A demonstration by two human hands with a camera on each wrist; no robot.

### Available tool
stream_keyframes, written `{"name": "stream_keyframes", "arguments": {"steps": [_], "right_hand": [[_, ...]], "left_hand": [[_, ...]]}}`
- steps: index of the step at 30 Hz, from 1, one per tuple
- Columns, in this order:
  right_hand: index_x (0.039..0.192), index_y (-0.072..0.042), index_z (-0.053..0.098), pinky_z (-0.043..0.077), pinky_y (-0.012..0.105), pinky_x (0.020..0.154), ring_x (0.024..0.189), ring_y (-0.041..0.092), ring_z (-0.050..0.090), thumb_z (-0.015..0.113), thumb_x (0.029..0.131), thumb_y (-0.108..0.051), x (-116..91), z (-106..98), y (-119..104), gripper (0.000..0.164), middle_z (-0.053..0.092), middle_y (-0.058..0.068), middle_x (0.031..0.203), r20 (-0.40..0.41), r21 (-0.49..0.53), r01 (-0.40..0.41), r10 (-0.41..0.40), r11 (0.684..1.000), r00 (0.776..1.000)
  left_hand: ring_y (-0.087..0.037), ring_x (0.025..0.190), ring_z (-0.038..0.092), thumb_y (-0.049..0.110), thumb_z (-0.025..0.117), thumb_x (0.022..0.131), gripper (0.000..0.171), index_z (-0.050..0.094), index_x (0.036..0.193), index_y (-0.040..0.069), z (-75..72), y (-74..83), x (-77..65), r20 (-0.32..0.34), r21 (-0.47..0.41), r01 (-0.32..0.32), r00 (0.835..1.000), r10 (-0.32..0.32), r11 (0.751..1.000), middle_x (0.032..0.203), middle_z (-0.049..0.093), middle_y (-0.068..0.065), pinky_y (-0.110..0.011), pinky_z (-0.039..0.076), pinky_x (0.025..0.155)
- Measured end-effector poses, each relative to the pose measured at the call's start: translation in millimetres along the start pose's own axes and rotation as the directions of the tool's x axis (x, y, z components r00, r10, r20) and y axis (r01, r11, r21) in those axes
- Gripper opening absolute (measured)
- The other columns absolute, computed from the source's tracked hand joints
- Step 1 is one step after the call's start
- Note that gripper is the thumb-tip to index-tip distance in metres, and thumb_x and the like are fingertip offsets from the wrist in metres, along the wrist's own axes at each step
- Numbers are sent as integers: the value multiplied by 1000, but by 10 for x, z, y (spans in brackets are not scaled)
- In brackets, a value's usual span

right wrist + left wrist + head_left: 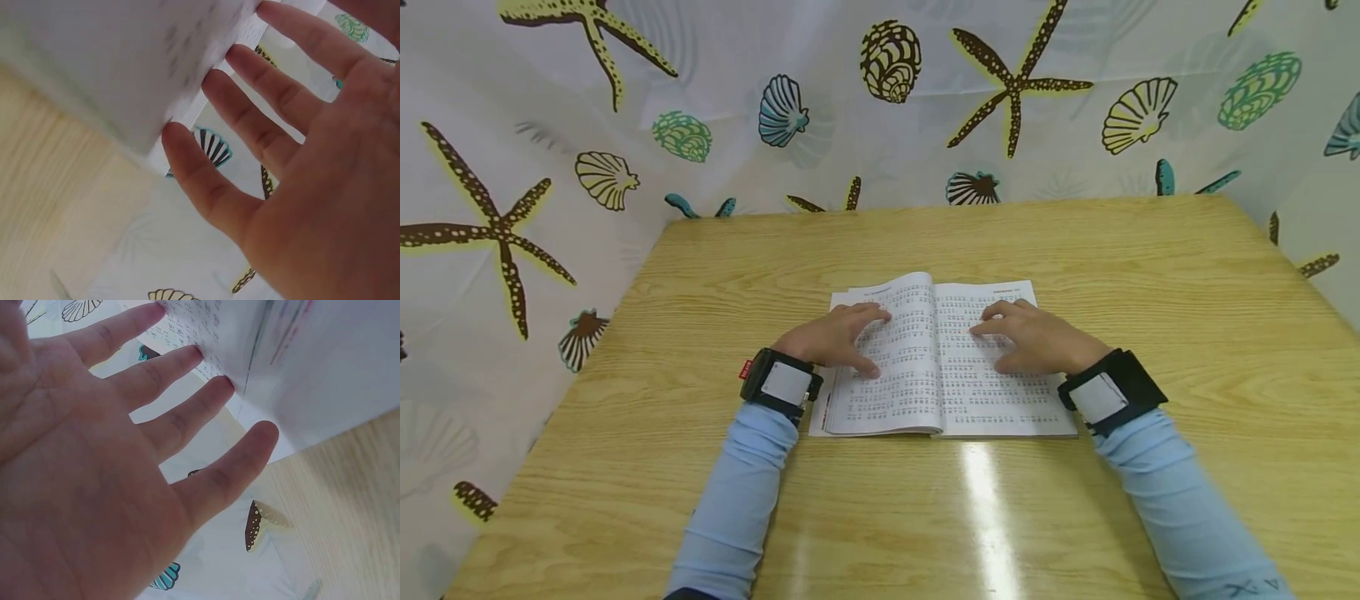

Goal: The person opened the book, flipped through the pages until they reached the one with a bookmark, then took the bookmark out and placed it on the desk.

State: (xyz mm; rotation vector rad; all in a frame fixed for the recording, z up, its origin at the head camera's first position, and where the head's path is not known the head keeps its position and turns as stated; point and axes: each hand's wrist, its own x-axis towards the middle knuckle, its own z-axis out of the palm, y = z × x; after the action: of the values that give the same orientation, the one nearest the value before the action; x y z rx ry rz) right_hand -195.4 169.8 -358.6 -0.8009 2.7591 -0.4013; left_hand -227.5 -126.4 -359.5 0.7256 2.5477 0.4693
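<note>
An open book [958,408] with printed pages lies flat in the middle of the wooden table. Its left-hand page [902,392] bulges upward near the spine. My left hand [838,335] rests on that page with fingers spread, and the fingertips touch the paper in the left wrist view. On the right-hand page [977,392] lies my right hand [1037,337], its fingers extended and apart. The right wrist view shows those fingertips against the paper too. Neither hand grips anything.
The wooden table [700,467] extends around the book on all sides. Behind it and at the sides hangs a white cloth [715,67] printed with starfish and shells. A black band [781,383] with a pale plate sits on the left wrist, another band [1112,392] on the right.
</note>
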Motion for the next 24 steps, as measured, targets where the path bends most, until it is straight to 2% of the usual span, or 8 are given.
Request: {"name": "stream_keyframes", "arguments": {"steps": [5,11,19,24], "right_hand": [[133,1,65,45,60,100,128,49,43,77,87,-8,-41,-49,128,48,49,26,143,-10,8,-59,59,998,998],[134,3,63,41,64,101,128,53,40,76,88,-9,-75,-69,281,49,48,30,142,-34,42,-115,117,992,993],[135,9,59,40,66,101,124,56,42,76,89,-9,-144,-87,465,52,44,35,141,-46,55,-147,150,988,988],[135,9,59,39,67,102,124,57,42,76,89,-9,-143,-78,510,52,44,36,141,-55,53,-137,140,989,989]], "left_hand": [[-36,151,21,23,83,86,83,40,156,11,2,-2,3,1,-2,7,1000,-7,1000,166,24,-12,-53,26,118],[-36,151,22,23,83,86,83,40,155,11,8,4,3,-3,-1,3,1000,-3,1000,166,24,-12,-53,28,118],[-36,150,24,23,83,87,82,40,155,9,8,6,-1,-4,13,-20,1000,20,1000,165,27,-14,-51,27,118],[-35,150,24,23,83,87,82,40,155,9,1,4,-4,-4,14,-19,1000,19,1000,164,28,-13,-50,27,119]]}}
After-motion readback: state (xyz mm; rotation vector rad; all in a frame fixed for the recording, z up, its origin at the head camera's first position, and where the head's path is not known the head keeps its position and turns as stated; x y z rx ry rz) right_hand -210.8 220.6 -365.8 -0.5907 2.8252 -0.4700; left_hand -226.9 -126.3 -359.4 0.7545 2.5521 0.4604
